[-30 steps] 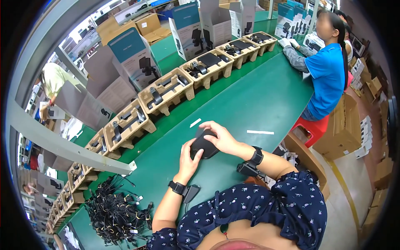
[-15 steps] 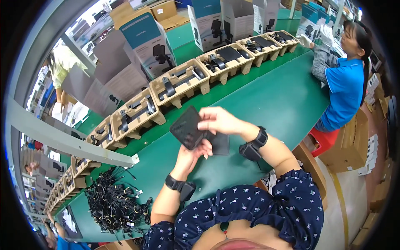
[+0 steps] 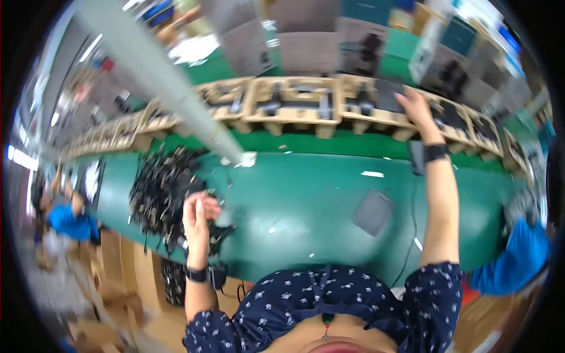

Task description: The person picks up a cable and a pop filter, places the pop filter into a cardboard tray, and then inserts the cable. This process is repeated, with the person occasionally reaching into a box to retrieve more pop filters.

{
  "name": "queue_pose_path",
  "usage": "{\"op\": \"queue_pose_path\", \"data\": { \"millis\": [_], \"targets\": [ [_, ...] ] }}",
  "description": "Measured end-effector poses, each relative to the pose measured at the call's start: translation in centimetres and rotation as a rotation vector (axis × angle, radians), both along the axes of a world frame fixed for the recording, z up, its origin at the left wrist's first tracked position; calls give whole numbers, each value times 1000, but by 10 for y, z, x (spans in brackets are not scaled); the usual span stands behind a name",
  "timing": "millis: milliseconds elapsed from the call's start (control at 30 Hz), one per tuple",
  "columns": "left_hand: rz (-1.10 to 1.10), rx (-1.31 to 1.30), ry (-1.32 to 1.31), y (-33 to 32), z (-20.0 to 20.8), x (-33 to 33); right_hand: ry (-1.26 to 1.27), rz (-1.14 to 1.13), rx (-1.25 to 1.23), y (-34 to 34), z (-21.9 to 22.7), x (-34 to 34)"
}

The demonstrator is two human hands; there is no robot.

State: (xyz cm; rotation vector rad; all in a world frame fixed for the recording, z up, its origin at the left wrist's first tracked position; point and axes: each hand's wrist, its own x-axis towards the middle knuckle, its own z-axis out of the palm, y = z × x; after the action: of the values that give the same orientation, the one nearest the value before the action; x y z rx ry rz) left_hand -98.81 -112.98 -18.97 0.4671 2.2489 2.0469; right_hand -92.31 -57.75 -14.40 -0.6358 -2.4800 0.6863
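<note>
My right hand (image 3: 416, 109) reaches to the row of trays and grips the right edge of a flat black square panel (image 3: 387, 95). The panel lies in a brown moulded-pulp tray (image 3: 376, 117), beside a black stand part (image 3: 364, 100). My left hand (image 3: 201, 212) is at the right side of a heap of black cables (image 3: 165, 191), fingers loosely curled and apart, holding nothing that I can see. On the table between my arms lies a second dark flat panel (image 3: 374, 212).
More pulp trays with black parts, such as this tray (image 3: 291, 115), line the green table (image 3: 294, 194). Tall printed cartons (image 3: 306, 41) stand behind them. A grey metal post (image 3: 170, 88) slants across the left. A co-worker in blue (image 3: 512, 259) sits at right.
The black panel has gone from between my two hands into a tray, with my right hand at it. My left hand has let go and moved left to the cables. The view has swung left.
</note>
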Motion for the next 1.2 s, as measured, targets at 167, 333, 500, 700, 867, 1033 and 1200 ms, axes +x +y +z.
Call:
{"op": "queue_pose_path", "data": {
  "millis": [167, 333, 500, 700, 867, 1033, 1200],
  "targets": [
    [169, -62, 292, -37, 29, -65, -149, -332, 559, -7, -21, 12],
    [222, -472, 414, -51, 14, -170, 84, -309, 375, -75, -24, 50],
    [-98, -1185, 666, -21, -20, -228, 146, -162, 196, -139, -48, 95],
    [-246, -1520, 857, -9, -20, -230, 141, -141, -76, -164, -35, 150],
    [-162, -1408, 1042, 1, 44, -134, 168, -109, -190, -174, -25, 167],
    [-258, -619, 884, 40, 89, -40, 187, 213, -269, -224, -1, 121],
    [-606, -231, 428, 113, 89, 12, 346, 645, -291, -281, 11, 71]
  ]
}}
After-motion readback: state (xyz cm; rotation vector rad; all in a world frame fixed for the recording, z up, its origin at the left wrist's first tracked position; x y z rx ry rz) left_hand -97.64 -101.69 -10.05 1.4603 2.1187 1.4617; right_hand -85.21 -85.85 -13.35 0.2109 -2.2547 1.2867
